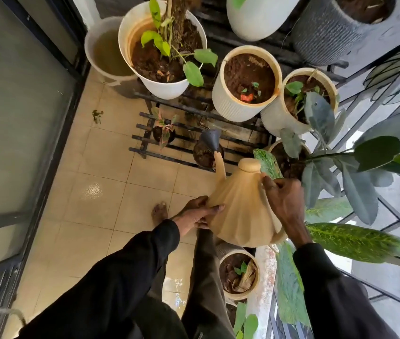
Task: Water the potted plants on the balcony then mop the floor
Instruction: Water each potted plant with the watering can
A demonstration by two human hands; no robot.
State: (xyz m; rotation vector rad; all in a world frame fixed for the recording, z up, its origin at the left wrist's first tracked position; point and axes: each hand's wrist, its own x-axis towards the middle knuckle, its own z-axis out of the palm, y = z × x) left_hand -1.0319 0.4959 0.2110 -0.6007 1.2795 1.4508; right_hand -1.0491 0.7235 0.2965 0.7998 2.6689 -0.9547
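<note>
Beige plastic fills both grips: the right grip [284, 199] is curled round the handle at the back of the can [240, 216], and the left grip [196, 214] clasps its lower edge, thumb on top, fingers beneath. Held above the tiled floor [106, 167], the can tips forward, its grey rose [210, 138] over a small dark pot [204, 157] on a black rack [142, 137]. A ribbed white pot [238, 108] stands beyond.
</note>
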